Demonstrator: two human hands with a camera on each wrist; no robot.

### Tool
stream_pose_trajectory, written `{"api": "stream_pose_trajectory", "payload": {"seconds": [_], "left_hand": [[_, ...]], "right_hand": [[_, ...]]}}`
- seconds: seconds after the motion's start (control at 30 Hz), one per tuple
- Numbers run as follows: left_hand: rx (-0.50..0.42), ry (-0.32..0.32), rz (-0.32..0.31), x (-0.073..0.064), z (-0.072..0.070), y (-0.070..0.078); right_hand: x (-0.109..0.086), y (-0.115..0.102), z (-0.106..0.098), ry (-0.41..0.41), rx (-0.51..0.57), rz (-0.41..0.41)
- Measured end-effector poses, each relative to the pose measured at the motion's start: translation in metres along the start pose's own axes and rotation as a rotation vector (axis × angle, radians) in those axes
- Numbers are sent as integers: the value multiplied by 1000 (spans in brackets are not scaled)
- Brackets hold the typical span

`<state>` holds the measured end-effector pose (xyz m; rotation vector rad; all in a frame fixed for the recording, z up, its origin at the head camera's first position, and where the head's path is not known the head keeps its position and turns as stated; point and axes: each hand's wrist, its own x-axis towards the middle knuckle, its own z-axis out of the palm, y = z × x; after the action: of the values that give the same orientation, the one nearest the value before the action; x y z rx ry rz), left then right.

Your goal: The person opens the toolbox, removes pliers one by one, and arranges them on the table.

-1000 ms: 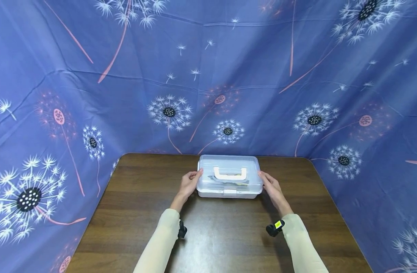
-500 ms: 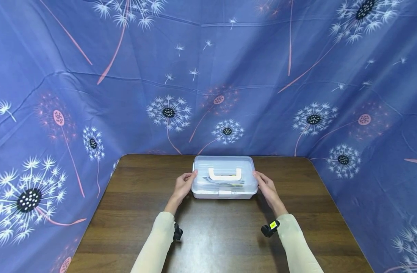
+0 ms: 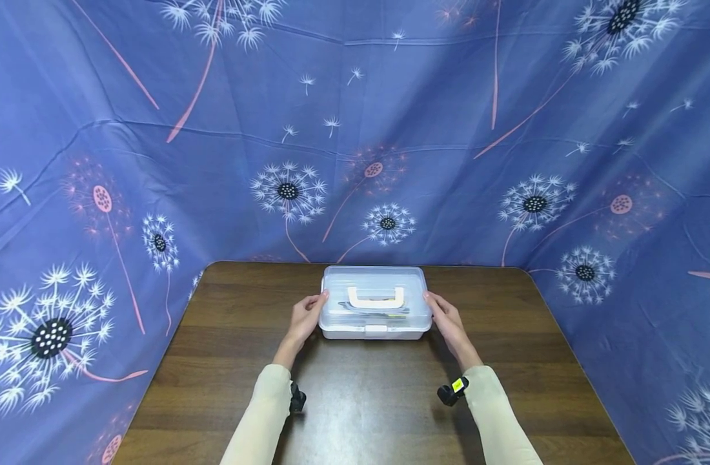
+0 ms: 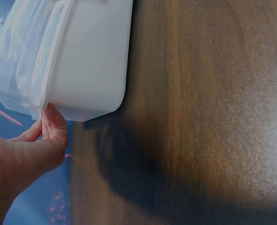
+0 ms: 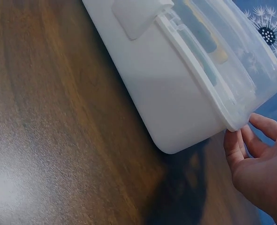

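A white plastic box point(image 3: 374, 316) with a clear lid and a white handle point(image 3: 375, 297) sits on the brown wooden table point(image 3: 361, 400), near its far edge. My left hand point(image 3: 306, 314) grips the box's left end, thumb at the lid's rim. My right hand point(image 3: 444, 315) grips the right end. In the left wrist view the thumb of my left hand point(image 4: 30, 150) touches the corner of the box point(image 4: 86, 61). In the right wrist view the fingers of my right hand point(image 5: 258, 164) curl under the lid's rim of the box point(image 5: 175, 93). Dark and yellow items show dimly through the lid.
A front latch point(image 5: 136, 16) holds the lid down. Blue cloth with dandelion print point(image 3: 355, 129) hangs behind and at both sides of the table. Small black wrist cameras point(image 3: 450, 391) sit on both cream sleeves.
The box has slid a little to the left across the table between my two hands, which moved with it and kept their hold.
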<state>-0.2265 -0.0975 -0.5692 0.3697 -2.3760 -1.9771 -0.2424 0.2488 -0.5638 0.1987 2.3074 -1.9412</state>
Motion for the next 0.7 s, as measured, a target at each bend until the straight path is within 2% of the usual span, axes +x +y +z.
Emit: {"api": "stream_pose_trajectory", "payload": {"seconds": [0.2,0.7], "left_hand": [[-7,16,-4,-2,-3,-6],[-58,37,-28,-16,-8,-8]], "right_hand": [[-5,0,4,-28,18,8],[-15,7,12,2,-6,25]]}}
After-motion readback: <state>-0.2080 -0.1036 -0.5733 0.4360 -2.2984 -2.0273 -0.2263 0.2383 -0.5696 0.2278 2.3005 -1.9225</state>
